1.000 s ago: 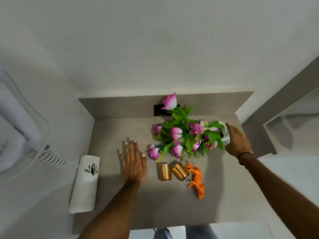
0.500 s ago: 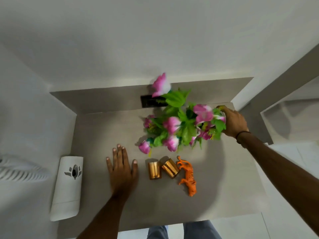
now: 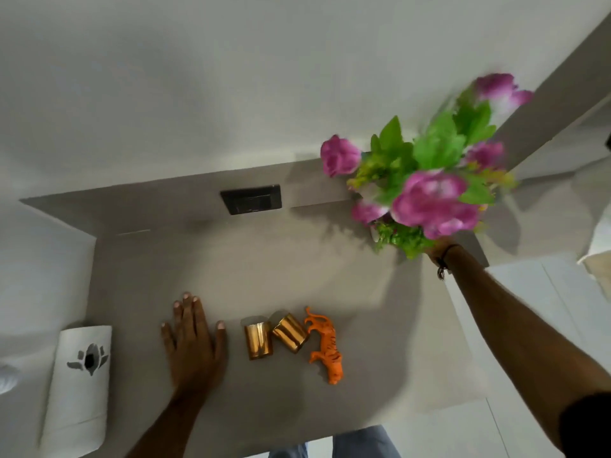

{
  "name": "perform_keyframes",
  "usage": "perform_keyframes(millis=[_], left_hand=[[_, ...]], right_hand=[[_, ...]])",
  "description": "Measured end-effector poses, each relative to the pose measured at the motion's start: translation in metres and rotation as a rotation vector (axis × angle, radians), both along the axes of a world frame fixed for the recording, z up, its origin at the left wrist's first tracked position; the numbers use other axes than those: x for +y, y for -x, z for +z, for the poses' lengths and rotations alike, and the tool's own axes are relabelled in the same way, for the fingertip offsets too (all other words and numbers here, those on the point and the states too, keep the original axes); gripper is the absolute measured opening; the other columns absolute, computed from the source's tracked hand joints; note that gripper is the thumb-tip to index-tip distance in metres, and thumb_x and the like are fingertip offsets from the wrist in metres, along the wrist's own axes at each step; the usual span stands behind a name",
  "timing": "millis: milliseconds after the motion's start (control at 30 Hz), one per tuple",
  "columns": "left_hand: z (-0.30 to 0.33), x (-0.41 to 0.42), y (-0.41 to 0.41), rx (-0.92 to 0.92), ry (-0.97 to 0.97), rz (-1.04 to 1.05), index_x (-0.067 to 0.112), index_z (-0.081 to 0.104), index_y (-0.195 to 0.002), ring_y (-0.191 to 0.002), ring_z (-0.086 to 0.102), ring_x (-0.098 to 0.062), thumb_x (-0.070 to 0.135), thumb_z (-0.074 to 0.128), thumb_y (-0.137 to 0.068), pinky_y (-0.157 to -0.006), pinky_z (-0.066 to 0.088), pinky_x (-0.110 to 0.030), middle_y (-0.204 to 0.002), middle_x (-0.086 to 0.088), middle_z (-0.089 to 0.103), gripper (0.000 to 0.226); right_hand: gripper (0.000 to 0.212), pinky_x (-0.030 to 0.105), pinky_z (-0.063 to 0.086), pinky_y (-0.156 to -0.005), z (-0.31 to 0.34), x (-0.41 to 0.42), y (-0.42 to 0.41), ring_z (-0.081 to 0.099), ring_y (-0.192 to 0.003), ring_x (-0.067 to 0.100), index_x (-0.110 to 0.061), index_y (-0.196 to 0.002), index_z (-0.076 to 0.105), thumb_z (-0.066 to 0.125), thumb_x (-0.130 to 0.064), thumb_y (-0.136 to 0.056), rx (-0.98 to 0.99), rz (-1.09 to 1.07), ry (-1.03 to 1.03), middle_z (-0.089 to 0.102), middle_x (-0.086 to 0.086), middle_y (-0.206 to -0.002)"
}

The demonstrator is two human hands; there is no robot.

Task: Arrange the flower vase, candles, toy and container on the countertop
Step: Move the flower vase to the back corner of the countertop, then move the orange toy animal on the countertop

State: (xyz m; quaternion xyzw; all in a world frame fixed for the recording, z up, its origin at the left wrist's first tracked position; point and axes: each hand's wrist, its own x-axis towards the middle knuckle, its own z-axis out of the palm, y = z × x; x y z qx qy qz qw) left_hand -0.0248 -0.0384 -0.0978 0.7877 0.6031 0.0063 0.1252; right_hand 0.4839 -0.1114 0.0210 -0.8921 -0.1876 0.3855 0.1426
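The flower vase [image 3: 426,190] with pink blooms and green leaves stands upright at the back right corner of the grey countertop [image 3: 231,266]. My right hand [image 3: 438,247] grips it from below the foliage; the leaves hide the vase body and most of the hand. Two gold candles [image 3: 274,335] lie on their sides near the front, touching each other. An orange toy tiger [image 3: 325,345] lies just right of them. My left hand [image 3: 193,338] rests flat on the counter, fingers spread, left of the candles. A white container [image 3: 79,385] with a dark lotus mark lies at the front left.
A dark socket plate [image 3: 252,199] is set in the backsplash. White walls close the back and left sides. The counter ends at its right edge [image 3: 476,325], with white floor tiles beyond. A person's jeans show below the front edge.
My right hand has carried the flower vase from the counter's middle to the back right corner and turned it upright. The left hand, candles and toy have stayed put.
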Motion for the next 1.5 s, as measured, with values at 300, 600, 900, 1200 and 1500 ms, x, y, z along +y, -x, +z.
perform_keyframes(millis=[300,600,900,1200,1500], left_hand=[[0.044,-0.029,-0.032,-0.405,-0.020,0.142,-0.008,0.063,-0.132,-0.135,0.057,-0.051,0.034,0.053,-0.097,-0.117,0.045,-0.059,-0.140,-0.030,0.063,0.056],[0.068,-0.036,-0.060,-0.467,0.508,0.256,0.015,0.069,-0.096,-0.097,0.072,-0.029,0.056,0.081,-0.083,-0.086,0.058,-0.038,-0.101,-0.009,0.077,0.044],[0.082,0.014,-0.076,-0.513,0.464,0.325,0.016,0.078,-0.100,-0.099,0.078,-0.026,0.038,0.087,-0.070,-0.086,0.063,-0.035,-0.098,-0.008,0.082,0.038],[0.082,0.068,-0.105,-0.607,0.204,0.185,0.010,0.070,-0.116,-0.107,0.072,-0.029,0.019,0.090,-0.075,-0.089,0.060,-0.036,-0.117,-0.008,0.074,0.047],[0.019,-0.017,-0.033,-0.020,0.021,-0.172,0.006,0.017,-0.169,-0.169,0.012,-0.035,0.066,0.038,-0.102,-0.135,0.012,-0.062,-0.181,-0.015,0.013,0.093]], right_hand=[[0.057,0.040,0.054,-0.097,-0.008,-0.057,0.126,0.070,-0.102,0.026,-0.011,-0.113,0.061,0.086,-0.026,-0.064,-0.086,-0.215,-0.287,0.073,0.007,-0.105],[0.043,0.035,0.057,-0.084,0.001,-0.020,0.250,0.069,-0.094,0.021,-0.020,-0.098,0.072,0.082,-0.039,-0.061,0.014,0.591,-0.171,0.075,0.001,-0.099],[0.048,0.030,0.056,-0.078,-0.015,0.030,0.243,0.069,-0.092,0.019,-0.025,-0.085,0.071,0.073,-0.056,-0.049,-0.038,0.500,-0.118,0.074,-0.003,-0.093],[0.061,0.043,0.055,-0.077,-0.030,0.078,0.208,0.063,-0.097,0.031,-0.017,-0.106,0.052,0.086,-0.039,-0.060,-0.183,0.247,-0.385,0.062,0.007,-0.111],[0.076,0.031,0.044,-0.068,-0.030,-0.036,0.211,0.063,-0.090,0.022,-0.030,-0.102,0.042,0.068,-0.079,-0.050,-0.026,0.218,-0.130,0.064,-0.007,-0.097]])
